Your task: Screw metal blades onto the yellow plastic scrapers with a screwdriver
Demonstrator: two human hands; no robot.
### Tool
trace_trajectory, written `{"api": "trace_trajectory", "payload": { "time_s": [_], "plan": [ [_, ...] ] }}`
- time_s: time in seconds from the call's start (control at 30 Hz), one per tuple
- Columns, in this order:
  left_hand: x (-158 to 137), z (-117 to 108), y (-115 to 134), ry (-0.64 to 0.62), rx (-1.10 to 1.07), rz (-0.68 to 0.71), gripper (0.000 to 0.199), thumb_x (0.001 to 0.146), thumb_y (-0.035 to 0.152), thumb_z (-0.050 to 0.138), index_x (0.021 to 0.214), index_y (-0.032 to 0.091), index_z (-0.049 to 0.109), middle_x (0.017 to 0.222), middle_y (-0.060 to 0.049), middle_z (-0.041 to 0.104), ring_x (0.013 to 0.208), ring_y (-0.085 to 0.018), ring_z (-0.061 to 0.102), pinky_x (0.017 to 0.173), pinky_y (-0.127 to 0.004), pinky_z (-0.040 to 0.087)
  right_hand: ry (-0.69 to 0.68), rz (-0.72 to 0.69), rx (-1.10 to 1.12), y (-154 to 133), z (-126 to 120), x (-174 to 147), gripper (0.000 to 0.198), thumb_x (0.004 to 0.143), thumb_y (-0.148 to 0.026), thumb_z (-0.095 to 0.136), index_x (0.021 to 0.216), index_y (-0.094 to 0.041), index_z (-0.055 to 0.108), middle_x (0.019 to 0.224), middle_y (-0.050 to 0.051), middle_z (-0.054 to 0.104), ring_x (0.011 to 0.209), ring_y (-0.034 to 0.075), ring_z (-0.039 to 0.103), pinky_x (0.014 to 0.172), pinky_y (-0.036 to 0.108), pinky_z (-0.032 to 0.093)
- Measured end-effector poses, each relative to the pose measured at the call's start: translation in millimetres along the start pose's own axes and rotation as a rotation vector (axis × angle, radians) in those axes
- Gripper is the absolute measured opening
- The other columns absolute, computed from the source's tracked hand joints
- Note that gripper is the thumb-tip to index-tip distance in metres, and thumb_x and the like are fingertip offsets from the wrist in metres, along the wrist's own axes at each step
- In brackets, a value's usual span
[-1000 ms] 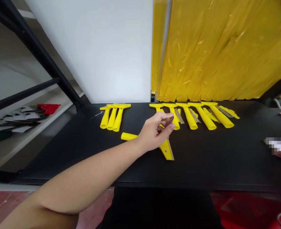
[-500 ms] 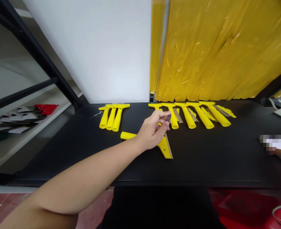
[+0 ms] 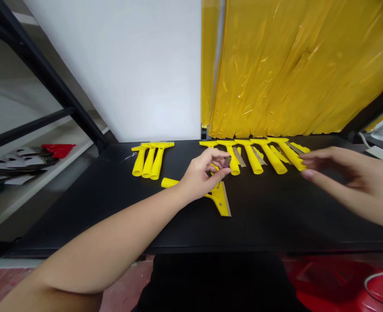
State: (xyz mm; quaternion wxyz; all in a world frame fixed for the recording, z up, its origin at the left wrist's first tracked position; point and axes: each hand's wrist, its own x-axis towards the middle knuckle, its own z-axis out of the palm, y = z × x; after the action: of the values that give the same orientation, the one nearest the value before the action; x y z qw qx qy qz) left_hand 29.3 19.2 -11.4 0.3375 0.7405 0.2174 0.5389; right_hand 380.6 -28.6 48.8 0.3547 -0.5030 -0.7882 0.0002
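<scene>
While the left hand [image 3: 199, 177] pinches a tiny dark piece [image 3: 226, 162] above the yellow blade scraper [image 3: 222, 204] on the black table [image 3: 276, 216], a loose grip could drop it; the right hand [image 3: 357, 182], thumb and fingers apart, could knock the rightmost scraper handle [image 3: 293, 157].
</scene>
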Motion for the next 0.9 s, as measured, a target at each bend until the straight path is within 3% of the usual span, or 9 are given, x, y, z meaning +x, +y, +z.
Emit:
{"api": "trace_trajectory", "payload": {
  "time_s": [0.1,0.17,0.23,0.33,0.57,0.67,0.77,0.9],
  "plan": [
    [1.8,-0.3,2.4,0.016,-0.011,-0.047,0.030,0.092,0.026,0.082,0.113,0.022,0.061,0.101,-0.004,0.069,0.087,-0.013,0.071,0.074,-0.024,0.058,-0.102,-0.145,0.346,-58.6,31.6,38.6,0.034,0.096,-0.046,0.080,0.126,-0.030,0.073,0.107,0.010,0.079,0.087,0.023,0.075,0.081,0.040,0.060],
    [2.9,-1.0,4.1,0.022,-0.011,-0.059,0.030,0.091,0.027,0.084,0.109,0.021,0.060,0.096,-0.003,0.070,0.082,-0.013,0.070,0.074,-0.025,0.059,-0.192,-0.126,0.558,-86.3,53.1,64.3,0.035,0.091,-0.046,0.085,0.118,-0.026,0.074,0.098,0.008,0.077,0.078,0.022,0.072,0.070,0.037,0.059],
    [3.6,-2.2,5.1,0.026,-0.010,-0.051,0.030,0.091,0.026,0.084,0.108,0.021,0.060,0.092,-0.002,0.070,0.079,-0.013,0.070,0.074,-0.026,0.060,-0.211,-0.094,0.667,-101.4,72.7,84.7,0.029,0.085,-0.043,0.091,0.096,-0.023,0.074,0.080,0.004,0.073,0.067,0.019,0.067,0.059,0.032,0.055],
    [3.4,-3.7,5.0,0.048,-0.005,-0.042,0.030,0.090,0.024,0.085,0.106,0.020,0.060,0.088,0.000,0.069,0.077,-0.012,0.070,0.073,-0.026,0.059,-0.261,-0.024,0.819,-105.9,92.8,99.0,0.033,0.084,-0.042,0.092,0.080,-0.022,0.066,0.065,0.000,0.067,0.056,0.015,0.062,0.051,0.028,0.050],
    [3.5,-4.1,4.2,-0.011,0.035,0.021,0.028,0.093,0.022,0.082,0.108,0.021,0.058,0.091,0.000,0.069,0.076,-0.011,0.068,0.073,-0.026,0.058,-0.234,0.058,1.044,-94.5,100.4,88.5,0.033,0.077,-0.041,0.097,0.084,-0.020,0.071,0.077,0.003,0.073,0.069,0.017,0.070,0.065,0.031,0.060],
    [8.3,-19.9,13.3,-0.155,0.181,0.063,0.027,0.096,0.025,0.079,0.114,0.021,0.059,0.101,-0.004,0.070,0.084,-0.014,0.068,0.080,-0.030,0.058,-0.243,0.030,1.083,-90.6,101.5,85.9,0.031,0.081,-0.041,0.094,0.087,-0.021,0.072,0.078,0.003,0.074,0.072,0.019,0.072,0.069,0.033,0.062],
    [14.1,-44.7,26.5,-0.405,0.396,0.052,0.039,0.088,0.032,0.085,0.118,0.022,0.062,0.108,-0.006,0.070,0.097,-0.020,0.066,0.088,-0.035,0.055,-0.219,-0.006,1.109,-86.4,106.3,85.0,0.028,0.085,-0.040,0.092,0.092,-0.022,0.072,0.083,0.003,0.075,0.075,0.020,0.073,0.073,0.035,0.062],
    [15.6,-64.6,32.2,-0.749,0.510,-0.120,0.040,0.079,0.037,0.090,0.108,0.020,0.068,0.104,-0.005,0.071,0.096,-0.023,0.066,0.088,-0.036,0.053,-0.247,0.005,1.228,-84.3,115.8,83.7,0.027,0.087,-0.038,0.090,0.094,-0.021,0.071,0.088,0.004,0.074,0.078,0.019,0.073,0.076,0.035,0.061]
  ]
}}
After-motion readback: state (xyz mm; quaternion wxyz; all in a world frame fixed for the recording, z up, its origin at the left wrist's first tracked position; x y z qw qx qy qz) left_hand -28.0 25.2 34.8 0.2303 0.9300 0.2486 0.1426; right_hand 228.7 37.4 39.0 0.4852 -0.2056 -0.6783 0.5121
